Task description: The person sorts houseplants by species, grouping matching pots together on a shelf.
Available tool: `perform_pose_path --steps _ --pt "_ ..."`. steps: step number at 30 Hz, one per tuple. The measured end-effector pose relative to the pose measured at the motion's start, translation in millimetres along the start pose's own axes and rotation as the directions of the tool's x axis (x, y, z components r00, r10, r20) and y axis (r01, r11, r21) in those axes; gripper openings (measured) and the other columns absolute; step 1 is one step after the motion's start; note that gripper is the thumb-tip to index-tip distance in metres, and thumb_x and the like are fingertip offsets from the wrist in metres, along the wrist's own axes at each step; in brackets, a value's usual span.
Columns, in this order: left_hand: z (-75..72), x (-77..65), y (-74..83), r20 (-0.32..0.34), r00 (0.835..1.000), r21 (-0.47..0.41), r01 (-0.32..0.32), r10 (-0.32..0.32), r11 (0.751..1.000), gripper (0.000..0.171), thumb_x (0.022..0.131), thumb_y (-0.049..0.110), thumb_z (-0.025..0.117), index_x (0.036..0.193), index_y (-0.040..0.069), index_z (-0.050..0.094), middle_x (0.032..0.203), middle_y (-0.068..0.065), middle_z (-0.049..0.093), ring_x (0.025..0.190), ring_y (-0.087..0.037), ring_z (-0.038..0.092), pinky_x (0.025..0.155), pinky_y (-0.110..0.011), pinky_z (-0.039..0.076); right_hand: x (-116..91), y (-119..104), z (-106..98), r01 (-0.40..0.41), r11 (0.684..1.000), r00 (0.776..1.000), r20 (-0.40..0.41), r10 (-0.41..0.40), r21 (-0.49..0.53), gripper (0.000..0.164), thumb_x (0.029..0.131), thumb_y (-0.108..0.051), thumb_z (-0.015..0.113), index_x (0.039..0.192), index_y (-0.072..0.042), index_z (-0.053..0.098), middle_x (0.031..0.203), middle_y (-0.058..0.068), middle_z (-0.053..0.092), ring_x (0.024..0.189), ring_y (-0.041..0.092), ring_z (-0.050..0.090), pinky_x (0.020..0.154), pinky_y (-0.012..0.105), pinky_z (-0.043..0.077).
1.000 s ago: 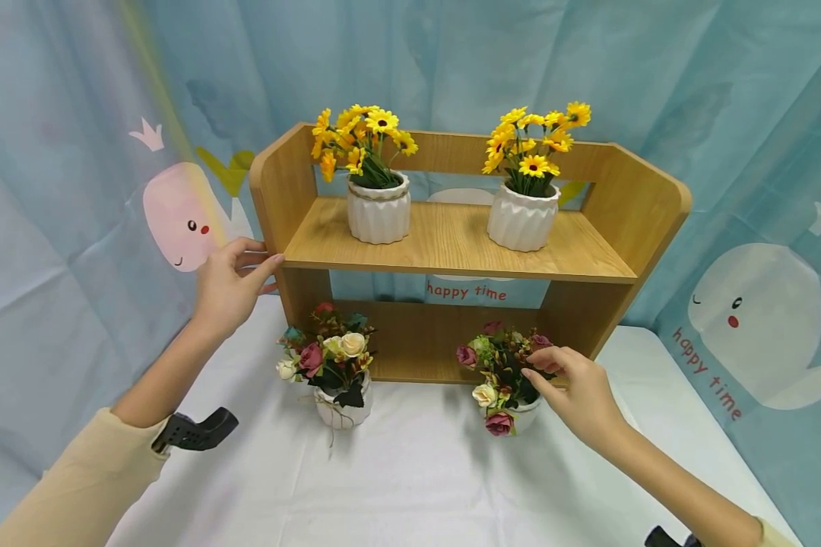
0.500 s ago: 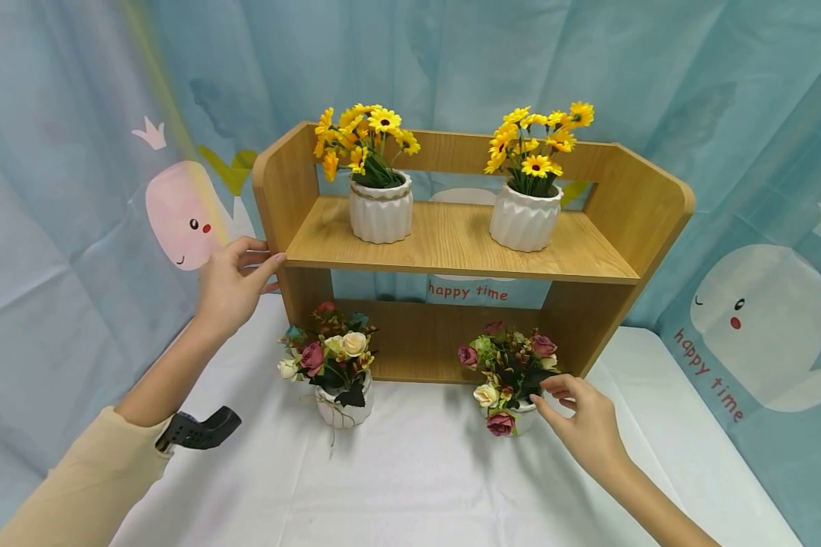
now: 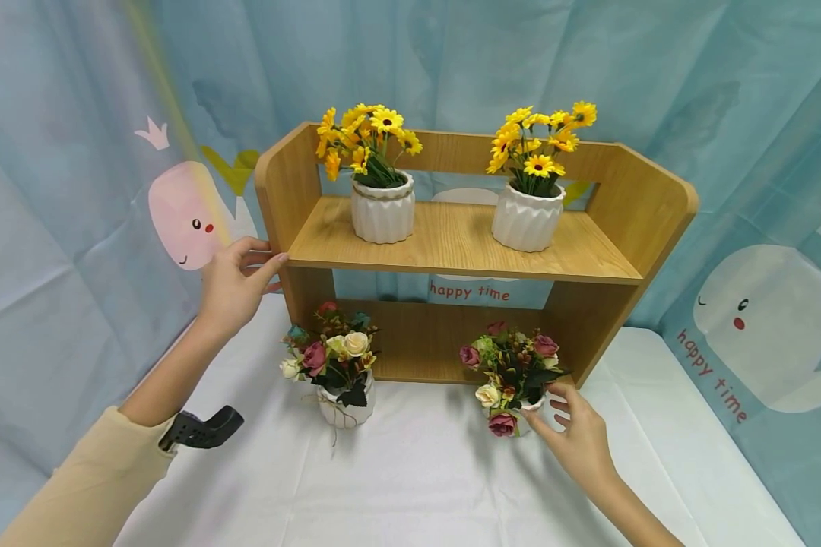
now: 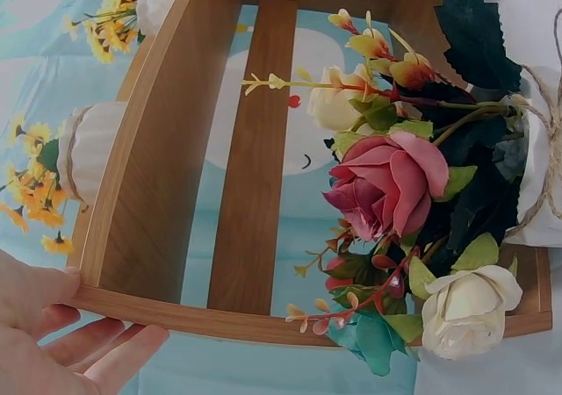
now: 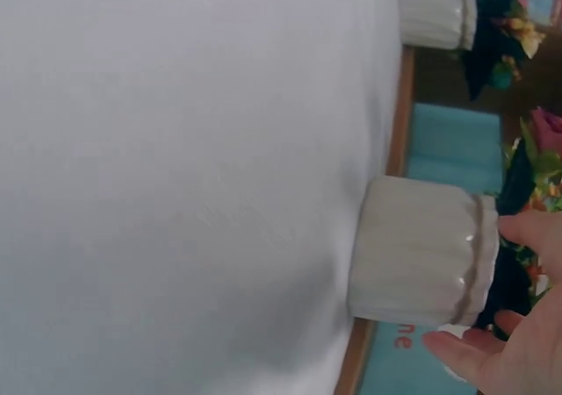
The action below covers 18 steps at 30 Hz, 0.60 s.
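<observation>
A light wooden two-tier shelf (image 3: pixel 438 260) stands on the white tablecloth. My left hand (image 3: pixel 231 287) holds the shelf's left side panel, thumb at the front edge and fingers along the outer side. In front of the shelf's right half stands a white flowerpot (image 5: pixel 421 253) with mauve and cream roses. My right hand (image 3: pixel 578 439) grips its rim, with thumb and fingers on different sides; some fingers are hidden behind the pot and leaves. A second rose pot (image 3: pixel 347 409), tied with twine, stands before the shelf's left half.
On the upper tier stand two white pots of yellow flowers, a left pot (image 3: pixel 383 216) and a right pot (image 3: pixel 528 219). A blue curtain (image 3: pixel 486 68) with whale prints hangs behind and at both sides. The white tablecloth (image 3: pixel 397 486) stretches in front of the pots.
My right hand has come down from beside the roses to the pot's rim, its fingers now around it. My left hand has stayed on the shelf's side panel.
</observation>
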State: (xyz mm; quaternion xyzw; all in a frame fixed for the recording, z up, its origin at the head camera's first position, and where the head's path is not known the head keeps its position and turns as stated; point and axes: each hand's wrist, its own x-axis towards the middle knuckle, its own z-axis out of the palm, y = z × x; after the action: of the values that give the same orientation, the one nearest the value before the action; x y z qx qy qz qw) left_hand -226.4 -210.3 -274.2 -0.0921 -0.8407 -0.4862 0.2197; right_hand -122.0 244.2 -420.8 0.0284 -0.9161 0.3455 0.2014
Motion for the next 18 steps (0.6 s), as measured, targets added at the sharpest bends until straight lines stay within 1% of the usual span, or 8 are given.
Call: perform_pose_path --steps 6,11,12,13,14,15,18 --pt "0.8 0.2 -0.3 -0.008 1.0 0.007 -0.01 0.01 1.0 0.036 0.106 0.016 0.066 0.126 -0.013 0.061 0.125 -0.034 0.068 0.108 -0.051 0.071 0.066 -0.009 0.057 -3 2 10 -0.102 0.993 0.995 0.015 0.101 0.063 0.055 0.089 -0.01 0.085 0.133 0.009 0.057 0.135 0.034 0.062 0.113 0.052 0.069 0.088 0.052 0.064" --pt "1.4 0.2 0.1 -0.003 1.0 0.01 -0.001 0.001 1.0 0.037 0.106 0.018 0.065 0.127 -0.013 0.061 0.127 -0.033 0.068 0.108 -0.051 0.07 0.066 -0.009 0.057 -8 3 20 -0.162 0.975 0.987 0.001 0.164 0.153 0.057 0.091 -0.004 0.081 0.138 0.008 0.051 0.141 0.036 0.057 0.117 0.055 0.066 0.089 0.05 0.064" --pt "1.3 0.2 0.0 -0.003 1.0 0.007 -0.002 0.002 1.0 0.037 0.106 0.018 0.066 0.127 -0.013 0.061 0.126 -0.033 0.068 0.104 -0.044 0.074 0.066 -0.009 0.057 -9 3 22 -0.177 0.969 0.984 -0.002 0.18 0.173 0.058 0.092 -0.004 0.08 0.14 0.007 0.049 0.143 0.036 0.055 0.119 0.055 0.066 0.091 0.05 0.063" --pt "1.3 0.2 -0.2 -0.006 1.0 0.008 -0.004 0.004 1.0 0.037 0.106 0.017 0.066 0.126 -0.013 0.061 0.126 -0.033 0.068 0.099 -0.034 0.077 0.065 -0.009 0.057 -10 3 24 -0.192 0.961 0.98 -0.005 0.197 0.197 0.061 0.092 -0.003 0.079 0.142 0.007 0.046 0.145 0.036 0.054 0.121 0.056 0.064 0.092 0.051 0.062" --pt "1.2 0.1 0.1 -0.007 1.0 0.003 -0.004 0.004 1.0 0.037 0.106 0.017 0.066 0.127 -0.013 0.061 0.126 -0.034 0.068 0.098 -0.034 0.077 0.065 -0.009 0.057 -10 1 27 -0.209 0.954 0.976 -0.009 0.216 0.213 0.063 0.093 -0.003 0.079 0.145 0.007 0.045 0.147 0.036 0.052 0.124 0.055 0.063 0.094 0.052 0.061" --pt "1.0 0.0 0.1 -0.009 1.0 0.005 -0.003 0.003 1.0 0.037 0.106 0.017 0.066 0.126 -0.013 0.062 0.126 -0.033 0.068 0.096 -0.029 0.077 0.065 -0.009 0.057 -11 0 28 -0.225 0.947 0.972 -0.012 0.234 0.231 0.064 0.094 -0.002 0.078 0.146 0.007 0.043 0.148 0.036 0.05 0.126 0.056 0.061 0.096 0.052 0.06" --pt "0.6 0.0 -0.8 -0.01 1.0 0.011 -0.003 0.003 1.0 0.037 0.106 0.017 0.067 0.126 -0.013 0.062 0.125 -0.033 0.069 0.086 -0.006 0.073 0.065 -0.009 0.057 -13 -6 33 -0.284 0.918 0.954 -0.02 0.3 0.276 0.067 0.095 -0.002 0.076 0.15 0.006 0.038 0.152 0.035 0.047 0.132 0.054 0.057 0.101 0.053 0.057"
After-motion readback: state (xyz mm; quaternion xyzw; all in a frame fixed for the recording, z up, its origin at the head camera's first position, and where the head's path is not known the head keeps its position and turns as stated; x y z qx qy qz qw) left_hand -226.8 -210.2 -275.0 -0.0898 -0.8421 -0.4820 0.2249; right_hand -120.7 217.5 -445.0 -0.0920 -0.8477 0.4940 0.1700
